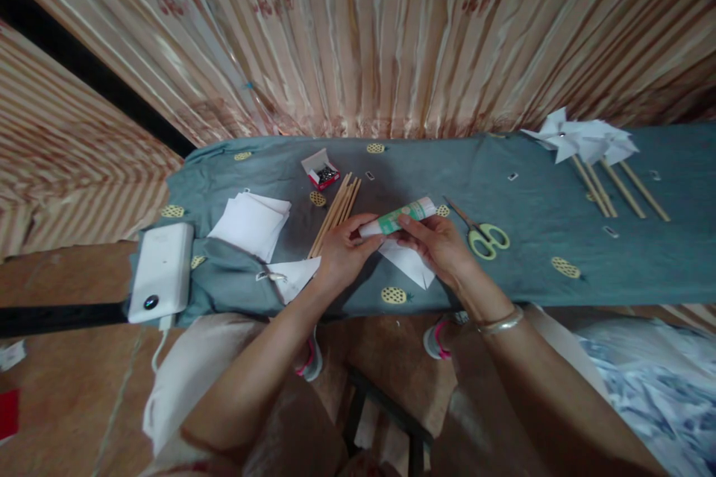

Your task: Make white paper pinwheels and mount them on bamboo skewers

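My left hand [342, 252] and my right hand [437, 242] both grip a white and green glue tube [398, 218], held level above the grey-blue cloth [526, 238]. The left fingers close round its left end, the right fingers pinch its middle. A folded white paper piece [411, 264] lies under my right hand. A bundle of wooden sticks [335, 214] lies just beyond my left hand. Green-handled scissors [484, 233] rest to the right of my right hand.
A stack of white paper squares [251, 223] lies at the left, and a small red box of pins [321, 169] behind the sticks. Finished paper pinwheels on sticks [587, 145] lie at the far right. A white power bank [161, 272] sits on the cloth's left edge.
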